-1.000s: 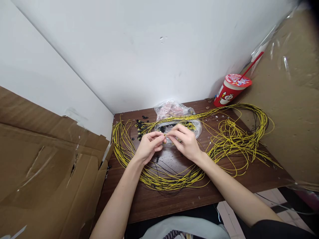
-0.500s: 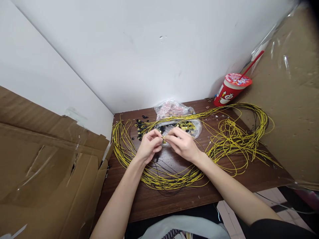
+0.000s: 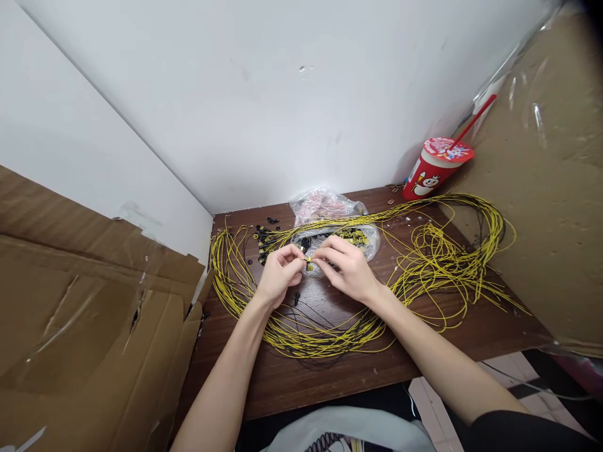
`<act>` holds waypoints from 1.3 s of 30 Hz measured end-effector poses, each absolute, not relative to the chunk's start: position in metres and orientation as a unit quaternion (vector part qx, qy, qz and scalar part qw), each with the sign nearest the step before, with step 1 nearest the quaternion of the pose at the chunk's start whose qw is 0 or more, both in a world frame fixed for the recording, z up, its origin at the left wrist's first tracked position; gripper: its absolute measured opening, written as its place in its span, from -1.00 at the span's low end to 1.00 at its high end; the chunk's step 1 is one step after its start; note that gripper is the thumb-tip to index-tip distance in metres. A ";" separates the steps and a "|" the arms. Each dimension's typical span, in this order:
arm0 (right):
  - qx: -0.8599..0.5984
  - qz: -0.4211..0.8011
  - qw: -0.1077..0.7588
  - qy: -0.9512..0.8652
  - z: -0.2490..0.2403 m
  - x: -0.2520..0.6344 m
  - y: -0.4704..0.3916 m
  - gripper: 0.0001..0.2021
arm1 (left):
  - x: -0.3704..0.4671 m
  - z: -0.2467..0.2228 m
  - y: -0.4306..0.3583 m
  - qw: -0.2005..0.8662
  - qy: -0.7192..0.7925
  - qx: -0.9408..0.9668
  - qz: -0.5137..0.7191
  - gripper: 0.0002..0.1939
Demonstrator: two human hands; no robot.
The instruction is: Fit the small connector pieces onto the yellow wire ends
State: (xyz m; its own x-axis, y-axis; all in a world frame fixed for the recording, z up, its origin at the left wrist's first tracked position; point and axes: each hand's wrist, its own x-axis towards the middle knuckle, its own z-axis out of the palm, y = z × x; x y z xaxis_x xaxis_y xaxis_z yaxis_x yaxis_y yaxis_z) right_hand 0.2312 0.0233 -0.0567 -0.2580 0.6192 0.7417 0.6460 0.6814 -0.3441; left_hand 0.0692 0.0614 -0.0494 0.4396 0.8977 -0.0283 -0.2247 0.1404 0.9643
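Note:
My left hand (image 3: 281, 274) and my right hand (image 3: 346, 267) meet over the middle of the dark wooden table (image 3: 292, 398), fingertips pinched close together. Between them is a small yellow and black piece (image 3: 308, 260), too small to make out fully. Behind the hands lies a clear plastic bag (image 3: 372, 243) holding yellow and black parts. A long bundle of yellow and black wires (image 3: 325, 342) loops around both hands. Below my left hand, a small black part (image 3: 296, 299) rests on the table.
A red cup (image 3: 431, 172) with a straw stands at the back right, near a brown board (image 3: 556, 207). Tangled yellow wires (image 3: 438, 257) spread over the right side. Cardboard (image 3: 94, 314) rises on the left. Small black connectors (image 3: 264, 242) lie left of the bag.
The fingers of my right hand have shifted slightly, and more of the small yellow piece shows between the hands. The camera view has moved a little.

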 end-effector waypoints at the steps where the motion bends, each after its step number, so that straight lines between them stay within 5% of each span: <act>1: -0.404 0.001 0.472 -0.784 -0.057 0.231 0.023 -0.87 | 0.069 -0.050 0.062 0.668 0.334 0.513 0.422 -0.84; 14: -0.422 0.059 0.523 -0.738 -0.055 0.229 0.024 -0.94 | 0.067 -0.059 0.064 0.470 0.330 0.646 0.503 -0.84; 39: -0.455 0.171 0.552 -0.677 -0.048 0.227 0.023 -0.91 | 0.070 -0.062 0.063 0.464 0.318 0.636 0.528 -0.85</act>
